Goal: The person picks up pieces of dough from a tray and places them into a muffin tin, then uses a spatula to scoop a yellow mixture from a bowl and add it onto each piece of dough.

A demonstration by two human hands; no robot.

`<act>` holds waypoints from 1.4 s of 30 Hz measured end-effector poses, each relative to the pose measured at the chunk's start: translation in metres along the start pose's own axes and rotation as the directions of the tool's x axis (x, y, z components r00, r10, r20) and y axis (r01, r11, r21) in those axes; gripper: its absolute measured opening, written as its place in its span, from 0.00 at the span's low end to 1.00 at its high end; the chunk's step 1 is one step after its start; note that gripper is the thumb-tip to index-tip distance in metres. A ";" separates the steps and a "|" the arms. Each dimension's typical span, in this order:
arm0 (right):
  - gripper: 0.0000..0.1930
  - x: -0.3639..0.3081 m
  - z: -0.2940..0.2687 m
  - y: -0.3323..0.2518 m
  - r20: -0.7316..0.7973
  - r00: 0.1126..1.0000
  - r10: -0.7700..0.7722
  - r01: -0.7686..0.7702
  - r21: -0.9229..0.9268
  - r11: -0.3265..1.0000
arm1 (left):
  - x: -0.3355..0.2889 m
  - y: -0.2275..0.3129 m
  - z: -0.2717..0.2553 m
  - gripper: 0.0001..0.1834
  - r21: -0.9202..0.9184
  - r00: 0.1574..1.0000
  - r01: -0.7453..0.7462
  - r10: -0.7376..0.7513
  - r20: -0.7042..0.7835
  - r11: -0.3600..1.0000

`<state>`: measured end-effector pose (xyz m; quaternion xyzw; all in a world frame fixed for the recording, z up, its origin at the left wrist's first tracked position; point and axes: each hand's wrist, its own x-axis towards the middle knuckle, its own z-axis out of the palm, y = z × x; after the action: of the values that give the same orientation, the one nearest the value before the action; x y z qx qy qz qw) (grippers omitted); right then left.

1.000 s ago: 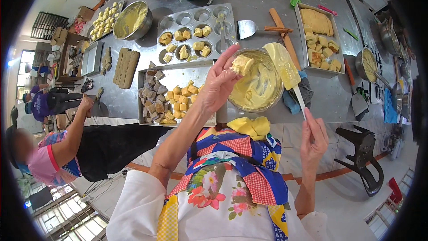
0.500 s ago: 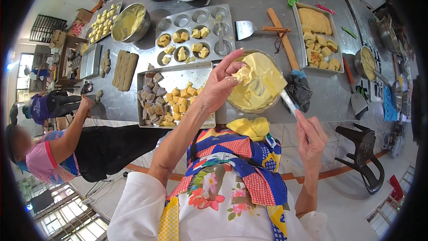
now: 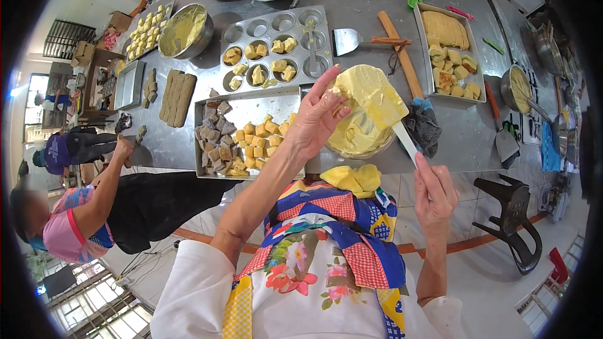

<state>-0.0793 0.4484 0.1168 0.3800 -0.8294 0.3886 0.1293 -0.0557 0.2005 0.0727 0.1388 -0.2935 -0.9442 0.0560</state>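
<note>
My right hand [image 3: 435,191] grips the white handle of a spatula [image 3: 405,141]. Pale yellow cream covers its broad blade, which is raised over a bowl [image 3: 357,156] of the same cream. Beside the blade's left edge, my left hand [image 3: 316,122] has curled, cream-smeared fingers; what they hold is hard to separate from the cream. Left of the bowl, a muffin tin [image 3: 274,23] has cream-coated cake pieces in several cups and a spoon lying across it. Below the tin, a rectangular pan [image 3: 242,110] carries brown-grey and yellow cake cubes, partly hidden by my left forearm.
A yellow cloth [image 3: 352,179] lies at the table's front edge. Right of the bowl are a dark cloth [image 3: 422,129], a wooden stick [image 3: 402,53], a scraper [image 3: 345,42] and a cake pan [image 3: 478,81]. Another person [image 3: 81,220] stands at left; a black chair [image 3: 509,220] is at right.
The cream-covered blade has lifted slightly and come against my left fingers. The creamy lump that showed between those fingers is now mostly out of sight. The person at left has shifted slightly.
</note>
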 end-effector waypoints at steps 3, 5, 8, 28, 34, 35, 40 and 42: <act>0.22 0.000 -0.003 -0.001 0.023 0.999 -0.029 0.030 -0.049 0.998 | 0.000 0.000 0.000 0.34 0.003 1.000 0.005 -0.005 -0.023 1.000; 0.23 0.000 -0.006 0.000 0.045 0.998 -0.036 0.040 -0.080 0.996 | 0.000 0.001 0.002 0.33 0.036 0.999 -0.001 0.003 -0.044 0.999; 0.24 0.003 -0.018 -0.001 0.090 0.995 -0.050 0.062 -0.143 0.988 | -0.001 -0.001 -0.003 0.31 0.035 0.999 0.025 -0.023 -0.044 0.999; 0.13 -0.013 -0.040 0.012 0.173 0.896 0.408 -0.443 0.322 0.837 | -0.019 0.021 -0.006 0.46 0.757 0.680 -0.653 0.455 0.576 0.017; 0.15 0.005 -0.042 -0.001 0.256 0.942 0.219 -0.278 0.224 0.934 | -0.024 0.035 0.003 0.46 0.613 0.541 -0.695 0.290 0.790 -0.375; 0.15 0.006 -0.043 -0.002 0.263 0.941 0.213 -0.270 0.207 0.940 | -0.025 0.036 0.004 0.46 0.605 0.546 -0.682 0.263 0.795 -0.412; 0.15 0.004 -0.044 0.002 0.265 0.934 0.239 -0.281 0.131 0.951 | -0.022 0.036 -0.010 0.44 0.768 0.644 -0.583 0.425 0.636 -0.265; 0.15 0.004 -0.042 0.004 0.263 0.923 0.282 -0.324 0.134 0.936 | -0.014 0.037 -0.028 0.43 0.852 0.715 -0.524 0.543 0.441 -0.003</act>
<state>-0.0879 0.4792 0.1445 0.3007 -0.8503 0.4266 -0.0677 -0.0335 0.1575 0.0749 0.0282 -0.8249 -0.4683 0.3153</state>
